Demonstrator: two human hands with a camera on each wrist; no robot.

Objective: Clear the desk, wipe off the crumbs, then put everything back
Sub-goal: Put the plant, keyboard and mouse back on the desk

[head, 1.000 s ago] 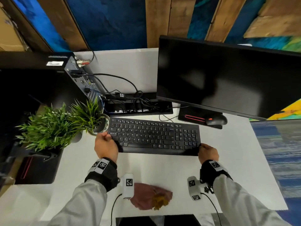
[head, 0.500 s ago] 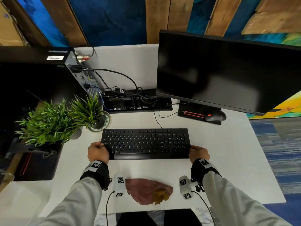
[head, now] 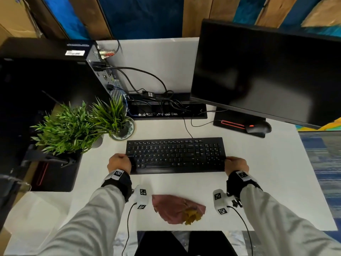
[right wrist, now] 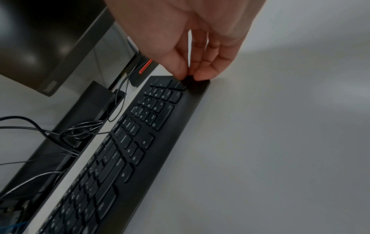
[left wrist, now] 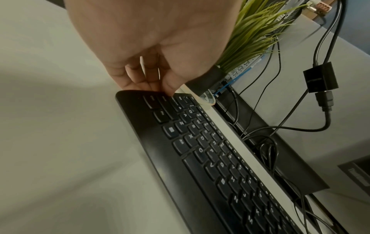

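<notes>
Keyboard (head: 176, 155): black, full-size, flat on the white bench (head: 258, 163), front of the monitor (head: 267, 71); held at both short ends.
Monitor: largest item, dark screen, behind and right of keyboard; its base (head: 238, 122) carries the mouse (head: 258, 127).
Computer case (head: 46, 74): black, behind-left of keyboard, cables (head: 147, 76) running to a tray (head: 166, 109) just behind keyboard.
Plants (head: 81, 124): two green ones, left-rear of keyboard; nearer pot close to its back-left corner, touching or not unclear.
Cloth (head: 177, 209): pinkish rag with a yellow bit on it, near bench edge, in front of keyboard, apart from it.
Left hand (head: 119, 162): fingers (left wrist: 140, 82) curled, pinching the keyboard's left end, thumb on top by the keys.
Right hand (head: 236, 163): fingers (right wrist: 208, 69) pinching the front right corner, thumb against top edge.
Handling guess: light, stiff plastic slab, won't flex; smooth edges could slip in a fingertip pinch. Grip both short ends, level; cord (head: 186, 126) at rear is tethered, so watch for drag or snagging the plant pot.
Step guess: placing or shifting keyboard; lifted or resting cannot tell.
</notes>
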